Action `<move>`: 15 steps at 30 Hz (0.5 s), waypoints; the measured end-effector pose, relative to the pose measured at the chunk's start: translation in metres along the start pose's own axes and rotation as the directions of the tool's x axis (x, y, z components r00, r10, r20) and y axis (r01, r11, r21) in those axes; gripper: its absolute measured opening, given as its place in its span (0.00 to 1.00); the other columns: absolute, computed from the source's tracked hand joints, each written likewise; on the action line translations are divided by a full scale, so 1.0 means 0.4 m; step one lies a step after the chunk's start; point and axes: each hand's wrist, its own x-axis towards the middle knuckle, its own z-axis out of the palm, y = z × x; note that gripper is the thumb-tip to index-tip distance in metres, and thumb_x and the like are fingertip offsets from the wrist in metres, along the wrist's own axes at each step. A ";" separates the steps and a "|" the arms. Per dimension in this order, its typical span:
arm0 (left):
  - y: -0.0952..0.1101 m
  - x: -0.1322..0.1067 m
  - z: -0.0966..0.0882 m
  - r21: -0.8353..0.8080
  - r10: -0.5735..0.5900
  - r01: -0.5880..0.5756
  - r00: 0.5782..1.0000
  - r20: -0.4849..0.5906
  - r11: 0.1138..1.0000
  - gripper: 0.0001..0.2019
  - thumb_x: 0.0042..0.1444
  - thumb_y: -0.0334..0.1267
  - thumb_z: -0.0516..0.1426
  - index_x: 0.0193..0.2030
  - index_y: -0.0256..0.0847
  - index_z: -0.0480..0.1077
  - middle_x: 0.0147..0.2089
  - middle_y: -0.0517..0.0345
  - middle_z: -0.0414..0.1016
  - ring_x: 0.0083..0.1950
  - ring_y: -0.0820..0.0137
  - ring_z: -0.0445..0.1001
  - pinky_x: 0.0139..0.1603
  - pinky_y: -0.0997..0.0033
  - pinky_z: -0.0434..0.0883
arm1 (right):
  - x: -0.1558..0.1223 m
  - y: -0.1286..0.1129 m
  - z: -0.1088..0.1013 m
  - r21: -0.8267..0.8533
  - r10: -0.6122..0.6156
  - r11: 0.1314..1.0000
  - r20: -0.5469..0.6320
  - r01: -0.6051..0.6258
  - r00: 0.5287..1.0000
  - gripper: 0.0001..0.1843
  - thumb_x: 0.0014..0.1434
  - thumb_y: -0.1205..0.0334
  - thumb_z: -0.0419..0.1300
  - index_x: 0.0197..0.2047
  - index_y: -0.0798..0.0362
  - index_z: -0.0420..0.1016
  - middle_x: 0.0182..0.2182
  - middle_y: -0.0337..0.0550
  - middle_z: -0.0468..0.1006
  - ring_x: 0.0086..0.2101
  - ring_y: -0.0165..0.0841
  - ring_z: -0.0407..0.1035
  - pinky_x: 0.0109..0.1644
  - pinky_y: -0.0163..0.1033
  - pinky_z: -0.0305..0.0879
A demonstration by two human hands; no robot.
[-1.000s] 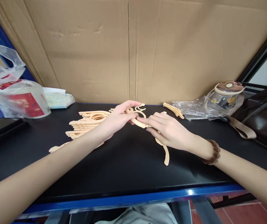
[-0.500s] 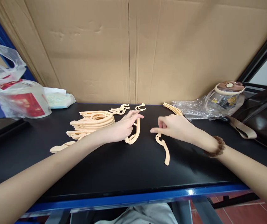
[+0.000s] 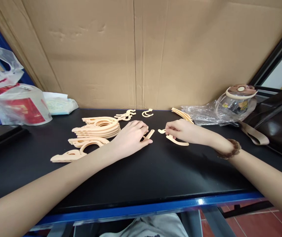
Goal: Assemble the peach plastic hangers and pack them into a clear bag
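Note:
My left hand (image 3: 131,136) rests on the black table (image 3: 136,174) with its fingers pinched round a pale peach plastic hanger piece (image 3: 150,134) whose end pokes out to the right. My right hand (image 3: 184,130), a brown bead bracelet on its wrist, pinches a second curved peach hanger arm (image 3: 179,142) that lies flat on the table. The two pieces point toward each other with a small gap between them. A stack of the same peach hanger parts (image 3: 96,128) lies just left of my left hand.
Small peach hooks (image 3: 147,113) lie near the cardboard wall (image 3: 141,52). More peach arms (image 3: 182,114) sit beside crinkled clear plastic (image 3: 202,115). A clear jar with a brown lid (image 3: 238,100) and a dark bag (image 3: 276,125) stand right; a plastic bag (image 3: 14,102) stands left.
My hands came apart, each with its own piece. The left laid its hanger piece down; the right picked up the curved arm from the table and turned it toward the left one.

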 end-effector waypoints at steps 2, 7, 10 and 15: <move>0.010 -0.001 0.001 -0.027 0.008 -0.008 1.000 0.003 1.000 0.12 0.62 0.39 0.53 0.45 0.35 0.73 0.54 0.48 0.72 0.58 0.58 0.65 0.59 0.58 0.62 | 0.008 0.015 0.003 0.069 -0.008 0.998 0.015 0.006 1.000 0.13 0.62 0.61 0.48 0.32 0.53 0.70 0.25 0.38 0.73 0.26 0.29 0.64 0.31 0.36 0.55; 0.034 -0.007 -0.010 -0.155 -0.028 0.024 0.999 -0.025 0.988 0.10 0.53 0.25 0.52 0.39 0.38 0.71 0.49 0.53 0.72 0.53 0.62 0.67 0.53 0.62 0.66 | 0.020 0.038 0.012 0.232 -0.035 0.972 0.016 0.030 0.999 0.14 0.64 0.59 0.47 0.32 0.53 0.68 0.23 0.36 0.68 0.25 0.28 0.64 0.31 0.35 0.58; 0.044 -0.008 -0.019 -0.198 -0.057 0.045 0.997 -0.052 0.979 0.07 0.51 0.26 0.53 0.36 0.39 0.67 0.39 0.57 0.71 0.44 0.64 0.68 0.45 0.64 0.67 | 0.024 0.042 0.015 0.361 0.003 0.932 0.054 -0.023 0.999 0.13 0.64 0.57 0.47 0.34 0.52 0.68 0.19 0.33 0.62 0.21 0.27 0.61 0.27 0.35 0.59; 0.049 -0.006 -0.032 -0.222 -0.019 0.003 0.998 -0.066 0.975 0.01 0.58 0.31 0.53 0.36 0.40 0.65 0.36 0.58 0.69 0.40 0.66 0.68 0.40 0.67 0.65 | 0.021 0.020 0.000 0.564 0.022 0.823 0.099 -0.074 0.995 0.11 0.62 0.56 0.51 0.33 0.53 0.69 0.26 0.38 0.74 0.27 0.29 0.69 0.31 0.36 0.64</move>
